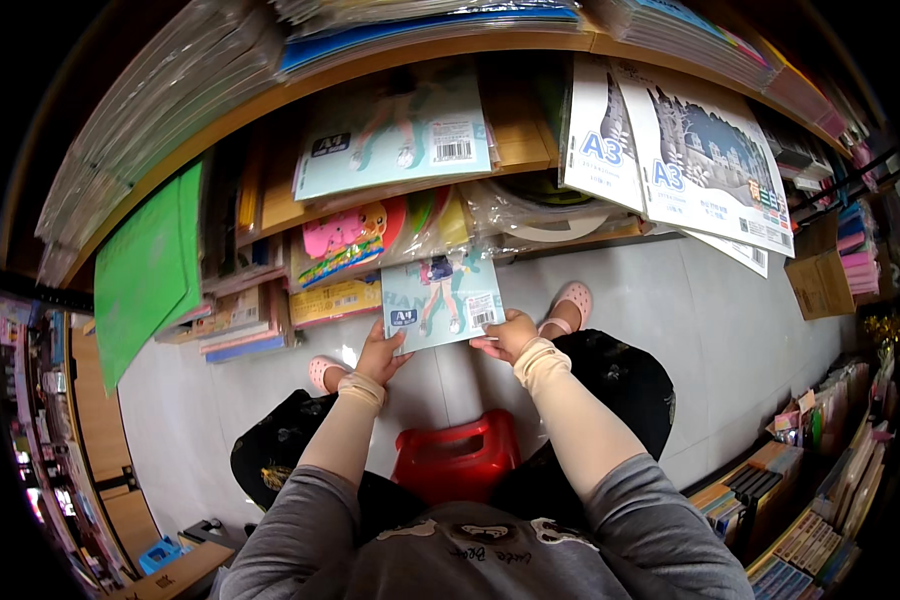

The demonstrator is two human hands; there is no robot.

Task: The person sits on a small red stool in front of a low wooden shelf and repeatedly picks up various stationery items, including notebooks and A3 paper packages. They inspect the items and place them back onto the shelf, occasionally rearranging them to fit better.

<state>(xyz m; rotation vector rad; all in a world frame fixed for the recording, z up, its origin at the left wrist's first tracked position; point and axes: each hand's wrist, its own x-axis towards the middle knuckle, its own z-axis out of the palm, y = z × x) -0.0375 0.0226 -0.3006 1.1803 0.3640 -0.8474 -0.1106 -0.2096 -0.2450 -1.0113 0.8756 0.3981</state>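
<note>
Between my two hands is a pale turquoise A4 pad or pack (446, 304) with a printed figure and a barcode label. My left hand (381, 354) grips its near left corner, thumb on top. At its near right corner, my right hand (511, 337) holds it the same way. The far edge of the pack reaches the lower shelf, below plastic-wrapped goods. On the shelf above lies a similar turquoise A4 pack (397, 142), partly in shadow under the upper board.
White A3 packs (712, 165) jut from the shelf at right, and green sheets (150, 270) hang out at left. A red plastic stool (457, 457) is beneath me. An open cardboard box (817, 281) stands far right. Book-filled shelves (787, 525) are at lower right.
</note>
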